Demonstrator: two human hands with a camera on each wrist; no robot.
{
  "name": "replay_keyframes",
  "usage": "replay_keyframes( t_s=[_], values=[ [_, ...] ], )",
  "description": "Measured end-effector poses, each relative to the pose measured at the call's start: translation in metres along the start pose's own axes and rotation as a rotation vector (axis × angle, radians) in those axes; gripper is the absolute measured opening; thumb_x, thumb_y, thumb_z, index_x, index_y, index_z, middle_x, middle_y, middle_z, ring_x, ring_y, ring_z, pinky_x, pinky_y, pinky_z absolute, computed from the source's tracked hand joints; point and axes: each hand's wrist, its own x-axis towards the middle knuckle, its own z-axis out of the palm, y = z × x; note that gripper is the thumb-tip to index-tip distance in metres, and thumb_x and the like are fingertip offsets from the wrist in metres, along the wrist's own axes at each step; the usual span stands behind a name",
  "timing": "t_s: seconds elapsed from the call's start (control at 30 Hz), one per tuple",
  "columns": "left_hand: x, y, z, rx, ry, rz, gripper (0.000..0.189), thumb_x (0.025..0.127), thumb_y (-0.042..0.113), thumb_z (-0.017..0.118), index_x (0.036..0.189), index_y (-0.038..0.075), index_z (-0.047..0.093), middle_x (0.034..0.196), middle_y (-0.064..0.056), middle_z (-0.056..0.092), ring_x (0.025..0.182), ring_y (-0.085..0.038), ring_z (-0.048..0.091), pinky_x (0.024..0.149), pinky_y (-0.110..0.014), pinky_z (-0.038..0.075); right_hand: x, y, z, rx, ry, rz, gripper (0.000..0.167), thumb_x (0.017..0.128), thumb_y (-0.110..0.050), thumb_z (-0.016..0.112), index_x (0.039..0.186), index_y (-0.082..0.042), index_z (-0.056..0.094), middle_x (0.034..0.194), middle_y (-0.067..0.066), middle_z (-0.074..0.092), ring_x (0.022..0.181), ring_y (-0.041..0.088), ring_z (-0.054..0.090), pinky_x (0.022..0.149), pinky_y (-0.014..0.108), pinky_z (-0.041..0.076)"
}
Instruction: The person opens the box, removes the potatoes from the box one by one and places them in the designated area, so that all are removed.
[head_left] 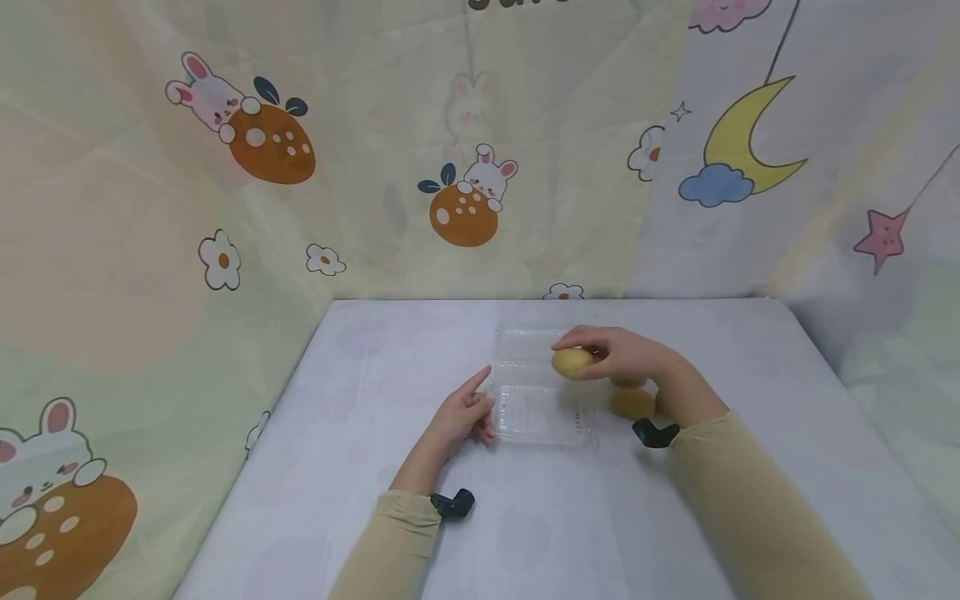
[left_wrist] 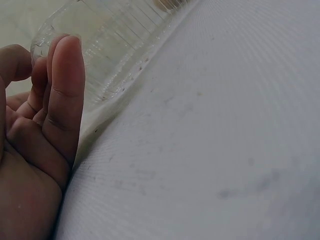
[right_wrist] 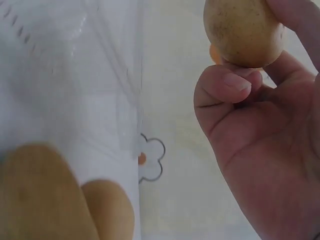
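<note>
A clear plastic clamshell container (head_left: 542, 414) lies unfolded on the table, its two halves one behind the other. At its left edge rests my left hand (head_left: 462, 412), index finger stretched along the rim and the other fingers loosely bent; the left wrist view shows these fingers (left_wrist: 67, 90) beside the container wall (left_wrist: 117, 45). Over the container's right side, my right hand (head_left: 618, 353) pinches a potato (head_left: 572, 363) between thumb and fingertips. The right wrist view shows this potato (right_wrist: 242, 32) held above the surface. Other potatoes (head_left: 632, 404) lie below the right wrist, partly hidden by it.
A white cloth covers the table (head_left: 315, 467). Behind and at the sides hangs a printed curtain (head_left: 375, 167) with rabbits, flowers and a moon. Each wrist wears a black device (head_left: 453, 504). Two potatoes (right_wrist: 45, 195) show low in the right wrist view.
</note>
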Motion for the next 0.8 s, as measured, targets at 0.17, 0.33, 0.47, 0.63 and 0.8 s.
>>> replay_keyframes(
  t_s=[0.17,0.33,0.47,0.63,0.8],
  values=[
    [0.0,-0.001,-0.001,0.013,0.0,0.001,0.065,0.097,0.02,0.061,0.153,0.039,0.033,0.072,-0.005,0.059,0.056,-0.019,0.063,0.059,-0.042,0.062,-0.028,0.011,-0.01,-0.017,0.081,0.089,0.047,0.086,-0.038,0.075,0.131,-0.043,0.06,0.134,-0.009,0.054,0.116,0.022,0.051,0.096,0.039,0.048],
    [-0.001,0.0,-0.001,0.01,-0.005,0.003,0.065,0.097,0.022,0.061,0.153,0.039,0.033,0.072,-0.005,0.06,0.057,-0.019,0.064,0.06,-0.041,0.062,-0.064,0.028,-0.02,-0.086,0.186,0.17,0.051,0.086,-0.043,0.075,0.134,-0.041,0.058,0.141,-0.005,0.049,0.119,0.023,0.051,0.094,0.037,0.048],
    [-0.001,0.001,0.0,0.009,-0.008,0.007,0.066,0.097,0.021,0.062,0.153,0.038,0.032,0.072,-0.005,0.06,0.057,-0.018,0.064,0.06,-0.041,0.063,-0.091,0.044,-0.026,-0.128,0.268,0.185,0.054,0.088,-0.044,0.072,0.139,-0.034,0.056,0.142,-0.003,0.048,0.117,0.012,0.051,0.092,0.027,0.048],
    [-0.001,0.002,0.0,0.015,-0.002,-0.004,0.065,0.097,0.021,0.062,0.152,0.041,0.033,0.072,-0.005,0.059,0.057,-0.018,0.064,0.061,-0.04,0.063,-0.12,0.067,-0.031,-0.155,0.345,0.222,0.057,0.09,-0.044,0.069,0.143,-0.029,0.053,0.144,-0.001,0.047,0.115,-0.009,0.043,0.089,0.012,0.042],
    [0.0,0.002,-0.001,0.004,-0.003,-0.014,0.065,0.097,0.022,0.062,0.151,0.042,0.033,0.072,-0.004,0.059,0.057,-0.018,0.064,0.061,-0.041,0.063,-0.145,0.089,-0.031,-0.162,0.435,0.246,0.057,0.091,-0.039,0.07,0.143,-0.022,0.053,0.144,0.005,0.048,0.113,-0.014,0.037,0.086,0.001,0.033]
  ],
)
